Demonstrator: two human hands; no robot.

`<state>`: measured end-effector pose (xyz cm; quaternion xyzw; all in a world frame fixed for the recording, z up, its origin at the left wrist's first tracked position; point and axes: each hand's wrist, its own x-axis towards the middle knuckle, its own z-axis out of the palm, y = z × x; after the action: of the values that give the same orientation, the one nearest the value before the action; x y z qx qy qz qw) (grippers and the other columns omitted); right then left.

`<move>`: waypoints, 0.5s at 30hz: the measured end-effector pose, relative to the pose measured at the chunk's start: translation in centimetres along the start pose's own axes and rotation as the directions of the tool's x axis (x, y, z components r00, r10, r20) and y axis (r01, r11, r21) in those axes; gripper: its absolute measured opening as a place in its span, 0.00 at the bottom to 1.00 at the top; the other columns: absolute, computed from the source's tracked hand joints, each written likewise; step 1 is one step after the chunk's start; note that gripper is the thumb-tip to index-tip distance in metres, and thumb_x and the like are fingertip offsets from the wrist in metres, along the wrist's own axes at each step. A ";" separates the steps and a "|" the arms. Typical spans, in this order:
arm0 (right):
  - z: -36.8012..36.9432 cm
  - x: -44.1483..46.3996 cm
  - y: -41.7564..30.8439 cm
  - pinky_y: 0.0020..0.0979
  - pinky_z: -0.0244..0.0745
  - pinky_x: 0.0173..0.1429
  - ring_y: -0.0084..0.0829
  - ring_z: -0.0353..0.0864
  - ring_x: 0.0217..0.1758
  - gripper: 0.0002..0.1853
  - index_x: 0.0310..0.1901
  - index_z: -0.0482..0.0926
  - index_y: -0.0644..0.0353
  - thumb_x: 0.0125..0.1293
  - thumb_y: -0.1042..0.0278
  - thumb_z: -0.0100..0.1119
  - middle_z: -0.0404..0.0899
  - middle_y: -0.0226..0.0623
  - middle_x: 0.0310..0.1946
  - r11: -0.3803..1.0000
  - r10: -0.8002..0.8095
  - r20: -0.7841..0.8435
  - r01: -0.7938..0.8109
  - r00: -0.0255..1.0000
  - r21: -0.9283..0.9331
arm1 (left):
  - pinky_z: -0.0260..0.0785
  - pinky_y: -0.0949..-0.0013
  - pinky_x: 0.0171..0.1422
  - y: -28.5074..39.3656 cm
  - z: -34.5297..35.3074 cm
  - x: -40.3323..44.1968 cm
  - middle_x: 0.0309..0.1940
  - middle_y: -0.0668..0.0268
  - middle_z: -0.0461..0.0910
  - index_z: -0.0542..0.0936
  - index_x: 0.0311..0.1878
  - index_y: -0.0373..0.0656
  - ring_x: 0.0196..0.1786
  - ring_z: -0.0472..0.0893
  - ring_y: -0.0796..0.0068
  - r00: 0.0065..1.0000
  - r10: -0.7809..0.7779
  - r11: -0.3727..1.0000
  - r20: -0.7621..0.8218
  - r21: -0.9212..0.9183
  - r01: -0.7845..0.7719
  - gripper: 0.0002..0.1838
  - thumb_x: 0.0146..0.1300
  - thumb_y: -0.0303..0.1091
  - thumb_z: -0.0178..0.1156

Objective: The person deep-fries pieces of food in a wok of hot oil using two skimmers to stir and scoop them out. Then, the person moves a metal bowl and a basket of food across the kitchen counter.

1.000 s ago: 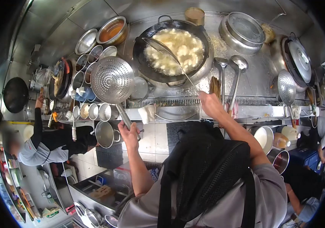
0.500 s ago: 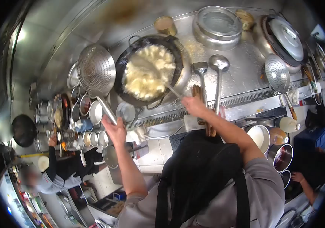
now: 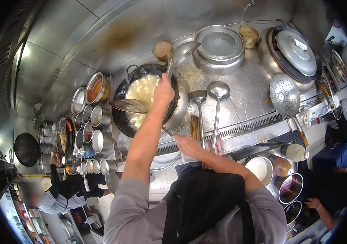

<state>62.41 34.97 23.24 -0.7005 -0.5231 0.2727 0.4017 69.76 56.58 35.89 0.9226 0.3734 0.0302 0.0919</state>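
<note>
A black wok [image 3: 118,118] holds pale yellow-white pieces of food [image 3: 143,88]. My left hand [image 3: 164,92] reaches over the wok, closed round the handle of a strainer [image 3: 183,53]. The strainer's metal head is tilted beyond the wok's far right rim; its holes are hard to see at this angle. At the wok's near right side, my right hand [image 3: 185,145] is closed on the handle of a round-headed metal skimmer [image 3: 128,105]. That head is tipped nearly edge-on over the left of the food. My left forearm hides part of the wok and the skimmer's handle.
A spatula [image 3: 199,96] and a ladle [image 3: 219,90] lie right of the wok. Water runs into a metal pot [image 3: 218,61] behind them. A perforated skimmer [image 3: 284,94] and a lidded pot [image 3: 299,46] stand farther right. Metal containers [image 3: 97,140] crowd the left; co-workers are on both sides.
My left hand has carried the strainer from left of the wok across to its far right. The right hand's skimmer has risen from the food and moved left. The view has shifted.
</note>
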 end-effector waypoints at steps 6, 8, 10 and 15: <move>-0.3 1.2 0.9 0.59 0.80 0.43 0.64 0.84 0.36 0.22 0.63 0.74 0.61 0.68 0.72 0.52 0.83 0.62 0.32 1.000 0.005 0.008 -0.005 1.000 -0.002 | 0.73 0.45 0.56 -2.9 -7.9 -6.4 0.47 0.39 0.82 0.62 0.70 0.43 0.51 0.83 0.36 0.992 -0.069 0.951 -0.102 -0.306 0.035 0.32 0.63 0.29 0.61; -0.8 2.1 1.2 0.59 0.80 0.44 0.64 0.84 0.36 0.22 0.63 0.74 0.61 0.68 0.72 0.52 0.83 0.63 0.33 1.000 0.005 -0.010 -0.005 1.000 -0.010 | 0.74 0.47 0.55 -6.0 -10.4 -10.4 0.46 0.38 0.83 0.62 0.72 0.45 0.48 0.84 0.37 0.971 -0.075 0.922 -0.226 -0.387 -0.019 0.34 0.64 0.31 0.62; -1.5 2.5 1.0 0.57 0.80 0.44 0.63 0.84 0.37 0.21 0.64 0.75 0.60 0.71 0.70 0.52 0.83 0.63 0.34 1.000 -0.004 -0.064 0.003 0.998 -0.019 | 0.75 0.54 0.55 -8.5 -13.5 -15.6 0.46 0.43 0.83 0.62 0.72 0.44 0.47 0.85 0.43 0.956 -0.162 0.875 -0.244 -0.484 0.024 0.33 0.65 0.30 0.61; -3.8 4.7 2.3 0.53 0.83 0.40 0.64 0.84 0.33 0.16 0.57 0.81 0.62 0.75 0.65 0.53 0.83 0.62 0.31 0.992 -0.109 -0.211 0.095 0.971 -0.077 | 0.72 0.73 0.44 -15.8 -14.6 -28.1 0.47 0.58 0.80 0.58 0.73 0.36 0.39 0.77 0.76 0.840 -0.457 0.678 -0.291 -0.725 0.118 0.32 0.69 0.23 0.58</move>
<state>68.04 38.12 23.48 -0.7110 -0.5207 0.1567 0.4458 36.95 50.35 47.49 0.7165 0.4910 0.3620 0.3384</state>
